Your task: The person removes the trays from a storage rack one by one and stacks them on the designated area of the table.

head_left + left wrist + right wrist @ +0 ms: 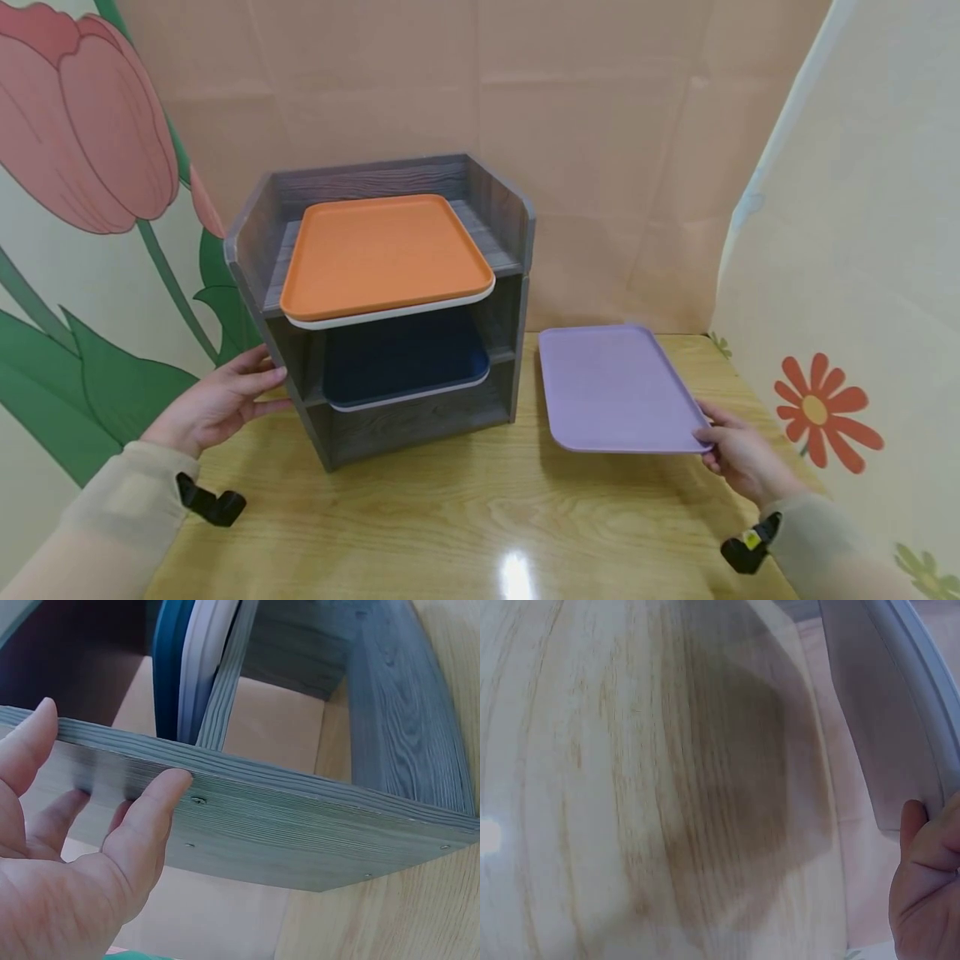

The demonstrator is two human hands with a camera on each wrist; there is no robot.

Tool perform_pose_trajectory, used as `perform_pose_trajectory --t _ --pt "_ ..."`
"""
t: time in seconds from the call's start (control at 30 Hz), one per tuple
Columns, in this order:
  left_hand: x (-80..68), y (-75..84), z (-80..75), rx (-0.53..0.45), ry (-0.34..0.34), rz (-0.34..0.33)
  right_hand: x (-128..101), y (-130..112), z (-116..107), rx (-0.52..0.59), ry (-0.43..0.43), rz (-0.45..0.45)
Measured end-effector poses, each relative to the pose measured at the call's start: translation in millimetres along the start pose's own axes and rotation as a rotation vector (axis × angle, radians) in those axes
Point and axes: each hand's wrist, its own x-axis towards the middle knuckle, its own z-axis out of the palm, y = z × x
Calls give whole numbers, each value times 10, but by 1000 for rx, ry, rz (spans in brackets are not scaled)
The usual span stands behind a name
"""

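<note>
4 trays sit shelved in the gray wooden unit (420,429): orange (386,254) over white (390,312) above, navy (408,358) over pale (196,675) below. The purple tray (618,387) remains outside, held over the table (450,508) by the right hand (746,457) pinching its corner; the left hand (221,400), fingers loosely extended, touches the unit's side.

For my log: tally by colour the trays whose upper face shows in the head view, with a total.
Orange tray: 1
Dark blue tray: 1
Purple tray: 1
Total: 3
Not counted: the pale edges under the orange tray and dark blue tray, since no upper face shows there.
</note>
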Motion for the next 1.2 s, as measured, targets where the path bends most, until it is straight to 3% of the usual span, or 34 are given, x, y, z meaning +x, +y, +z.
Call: perform_pose_trajectory --t 0.93,1.2 --pt "19 -13 -18 10 7 0 76 112 33 -41 -2 71" --pt "14 -7 -16 14 12 -2 100 135 29 -144 -4 62"
